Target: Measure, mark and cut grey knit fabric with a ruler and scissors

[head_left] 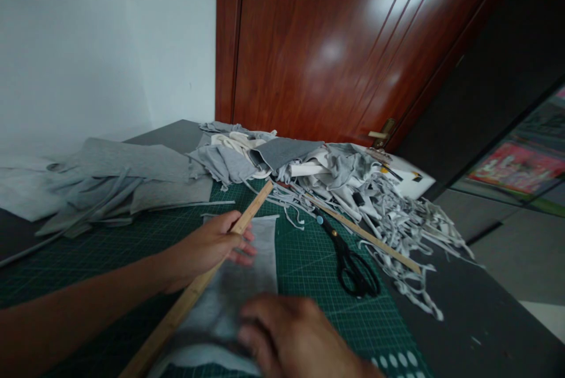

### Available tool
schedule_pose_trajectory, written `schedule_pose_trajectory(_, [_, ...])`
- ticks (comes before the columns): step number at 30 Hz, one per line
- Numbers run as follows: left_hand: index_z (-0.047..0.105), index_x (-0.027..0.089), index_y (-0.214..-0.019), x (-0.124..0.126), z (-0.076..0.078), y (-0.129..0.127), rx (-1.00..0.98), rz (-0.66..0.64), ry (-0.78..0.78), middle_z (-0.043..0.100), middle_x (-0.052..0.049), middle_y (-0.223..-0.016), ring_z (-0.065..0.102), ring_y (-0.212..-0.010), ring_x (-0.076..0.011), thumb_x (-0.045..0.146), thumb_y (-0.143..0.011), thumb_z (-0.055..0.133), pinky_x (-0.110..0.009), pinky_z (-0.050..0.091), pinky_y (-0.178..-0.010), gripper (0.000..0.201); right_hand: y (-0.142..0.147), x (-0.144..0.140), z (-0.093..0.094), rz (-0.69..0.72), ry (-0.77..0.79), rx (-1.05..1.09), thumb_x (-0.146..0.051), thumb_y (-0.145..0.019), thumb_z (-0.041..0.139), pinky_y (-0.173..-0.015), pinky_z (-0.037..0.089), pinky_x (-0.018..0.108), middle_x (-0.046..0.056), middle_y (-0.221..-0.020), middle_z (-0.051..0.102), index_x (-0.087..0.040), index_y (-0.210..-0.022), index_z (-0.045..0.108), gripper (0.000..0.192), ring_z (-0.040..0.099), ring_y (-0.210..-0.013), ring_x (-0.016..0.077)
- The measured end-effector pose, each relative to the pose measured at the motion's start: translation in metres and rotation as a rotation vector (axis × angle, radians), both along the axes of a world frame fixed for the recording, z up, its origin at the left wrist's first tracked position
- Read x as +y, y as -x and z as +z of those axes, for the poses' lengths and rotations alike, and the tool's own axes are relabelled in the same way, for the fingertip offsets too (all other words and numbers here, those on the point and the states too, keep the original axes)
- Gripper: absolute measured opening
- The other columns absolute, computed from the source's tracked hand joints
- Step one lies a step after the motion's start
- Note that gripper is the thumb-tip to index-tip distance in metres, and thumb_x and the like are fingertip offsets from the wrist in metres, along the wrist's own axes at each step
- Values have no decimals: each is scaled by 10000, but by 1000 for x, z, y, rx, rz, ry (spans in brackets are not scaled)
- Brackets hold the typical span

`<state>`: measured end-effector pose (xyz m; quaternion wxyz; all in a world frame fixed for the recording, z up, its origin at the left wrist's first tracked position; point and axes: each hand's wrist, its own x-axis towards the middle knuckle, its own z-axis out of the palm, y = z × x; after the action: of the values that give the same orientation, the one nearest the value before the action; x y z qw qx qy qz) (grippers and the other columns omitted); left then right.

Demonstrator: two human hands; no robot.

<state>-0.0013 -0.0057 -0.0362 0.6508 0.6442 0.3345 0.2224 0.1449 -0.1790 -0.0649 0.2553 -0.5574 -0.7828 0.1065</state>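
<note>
The left hand (226,241) grips a wooden strip (194,294) above gray fabric (253,275). The right hand (293,331) blurs nearby, its hold unclear.

lane of green mat (304,272) between grey cloth (265,275) and black scissors (342,248) was open, right hand (293,334) could pass there. wooden stick (194,300) in left hand (223,242) slanted across, blocked crossing at left. second stick (380,242) plus scrap heap (388,207) stood in the way beyond scissors; fabric pile (128,165) blocked far left. surface (477,307) at near right had room.
</note>
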Motion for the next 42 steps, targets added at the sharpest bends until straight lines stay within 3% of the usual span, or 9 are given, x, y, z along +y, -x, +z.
schedule_pose_trajectory(4, [675,206,-979,-2,-5,0,-12,-16,-31,727,-35,-1026,761,-1019,-272,492,-849,756,-443,633,-932,324,-32,34,34,-33,-19,71,-149,-940,792,-902,611,413,106,-1069,780,-158,-1133,733,202,736,-1014,282])
schedule_pose_trajectory(10, [689,195,-912,-1,-10,-3,-12,54,0,735,-36,-959,756,-916,-256,471,-707,804,-401,635,-857,362,-63,79,37,108,280,-131,-673,-608,1009,-1302,299,609,256,-1690,425,-115,-1607,491,1256,351,-1586,460])
schedule_pose_trajectory(14, [692,174,-874,-4,2,-3,1,86,-20,739,-53,-913,746,-854,-246,453,-710,776,-339,600,-720,334,-67,88,39,113,501,-205,-767,-471,998,-1337,-44,669,273,-1825,-58,-124,-1764,102,1700,-119,-1673,465])
schedule_pose_trajectory(18, [685,153,-941,-18,22,-11,-37,188,76,762,-74,-954,733,-809,-200,360,-827,694,-275,538,-633,236,-62,89,37,121,560,-258,-762,-433,1006,-1299,-145,679,253,-1759,-279,-140,-1746,-103,1828,-297,-1618,423])
schedule_pose_trajectory(26, [563,188,-1113,-38,-6,-43,-249,331,96,716,-20,-960,737,-774,-182,189,-807,659,-311,594,-691,321,-66,90,33,177,520,-201,-607,-436,1072,-1293,-104,730,266,-1797,-151,-120,-1764,30,1757,-259,-1623,470])
schedule_pose_trajectory(29, [569,194,-1078,-32,-25,-45,-256,334,63,714,-28,-992,753,-829,-198,202,-758,686,-372,626,-817,340,-80,93,36,56,461,-1,-438,-615,1056,-1352,154,630,312,-1802,151,-58,-1739,175,1478,137,-1679,449])
schedule_pose_trajectory(33, [589,206,-1092,-28,-35,-43,-261,292,-28,727,-67,-1080,760,-1049,-286,270,-700,750,-469,614,-961,429,-92,116,38,-241,321,150,-239,-1040,693,-1078,581,490,245,-1620,535,-111,-1622,425,654,700,-1292,316])
schedule_pose_trajectory(37, [609,215,-1086,-29,-34,-43,-246,268,-82,726,-79,-1115,739,-1138,-336,318,-690,751,-543,591,-1016,433,-86,146,39,-310,371,77,-286,-1039,754,-968,628,504,113,-1327,721,-163,-1316,692,308,739,-1114,288])
schedule_pose_trajectory(42, [609,222,-1082,-31,-33,-42,-227,243,-105,728,-78,-1097,719,-1157,-346,323,-697,690,-577,567,-1050,406,-74,161,41,-314,460,99,-343,-1058,740,-932,645,483,98,-1330,717,-176,-1315,700,310,739,-1107,287])
